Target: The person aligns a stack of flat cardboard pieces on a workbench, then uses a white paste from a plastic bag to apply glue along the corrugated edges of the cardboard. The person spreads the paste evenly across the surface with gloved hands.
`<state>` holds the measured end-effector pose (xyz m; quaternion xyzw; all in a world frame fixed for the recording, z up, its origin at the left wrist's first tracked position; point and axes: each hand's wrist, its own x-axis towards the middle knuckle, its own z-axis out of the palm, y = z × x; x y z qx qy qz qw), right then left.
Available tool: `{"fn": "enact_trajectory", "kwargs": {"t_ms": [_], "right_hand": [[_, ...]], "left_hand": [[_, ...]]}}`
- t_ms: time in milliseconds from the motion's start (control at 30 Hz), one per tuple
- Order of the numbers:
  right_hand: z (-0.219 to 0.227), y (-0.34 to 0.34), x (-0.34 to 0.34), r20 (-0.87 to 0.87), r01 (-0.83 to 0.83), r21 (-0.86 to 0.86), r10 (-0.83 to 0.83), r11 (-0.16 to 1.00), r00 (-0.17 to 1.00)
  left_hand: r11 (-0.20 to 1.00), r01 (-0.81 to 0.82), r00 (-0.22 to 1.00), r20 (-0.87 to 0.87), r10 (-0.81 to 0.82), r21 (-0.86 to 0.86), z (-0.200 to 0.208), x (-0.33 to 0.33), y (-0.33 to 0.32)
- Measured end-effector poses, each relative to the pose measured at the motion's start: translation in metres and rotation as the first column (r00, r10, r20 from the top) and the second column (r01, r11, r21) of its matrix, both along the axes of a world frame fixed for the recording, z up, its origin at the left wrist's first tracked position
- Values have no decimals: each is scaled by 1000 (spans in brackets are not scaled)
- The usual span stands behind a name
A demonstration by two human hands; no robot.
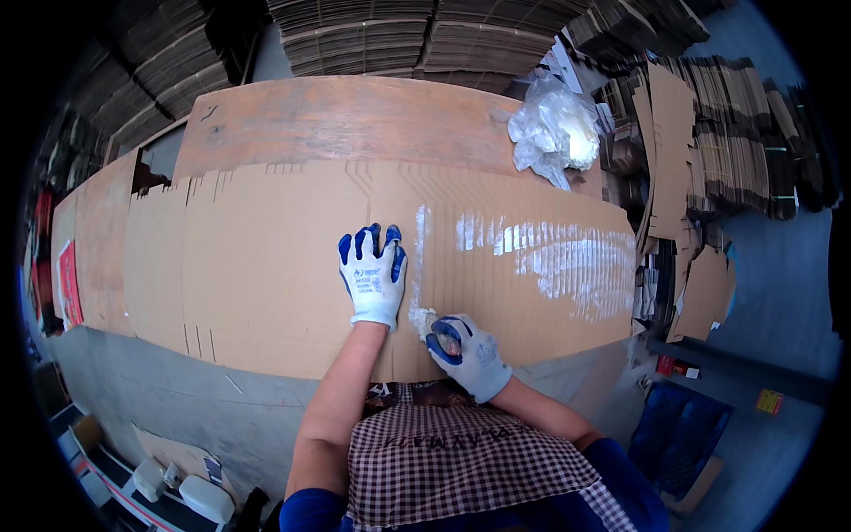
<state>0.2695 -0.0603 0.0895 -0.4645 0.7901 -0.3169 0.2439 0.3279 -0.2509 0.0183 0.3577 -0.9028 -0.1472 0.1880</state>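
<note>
From the head camera, a gloved left hand (372, 277) rests with fingers spread on cardboard (275, 266) spanning a table (346, 115); apart from it, the right hand (472, 353) grips a white-smeared tool (423, 321) at the near end of a white streak (419, 257).

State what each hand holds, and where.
The right hand grips a white-tipped tool, perhaps a brush, by its other end. The left hand holds nothing, resting on cardboard.

Left hand (372, 277): gloved, spread flat on cardboard sheet (275, 266).
Right hand (472, 356): gloved, gripping pale-tipped tool (423, 322) at lower end of white streak (420, 262).
Counter (346, 115): wooden, beneath cardboard sheet.
Plastic film (550, 131): crumpled, at counter's far right.
</note>
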Motion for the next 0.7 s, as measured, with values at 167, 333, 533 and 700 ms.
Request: {"fn": "enact_trajectory", "kwargs": {"t_ms": [167, 333, 533, 700], "right_hand": [[-12, 13, 1, -64, 23, 85, -17, 996, 998], [-9, 59, -46, -258, 374, 332, -298, 866, 919], [1, 82, -20, -364, -116, 95, 143, 989, 920], [-40, 145, -54, -484, 166, 325, 13, 931, 875]], "left_hand": [[1000, 8, 1000, -15, -8, -10, -4, 0, 0], [999, 10, 1000, 2, -10, -35, -5, 1, 1], [998, 23, 1000, 0, -23, -63, -9, -3, 3], [995, 38, 999, 5, -38, -96, -9, -5, 6]]}}
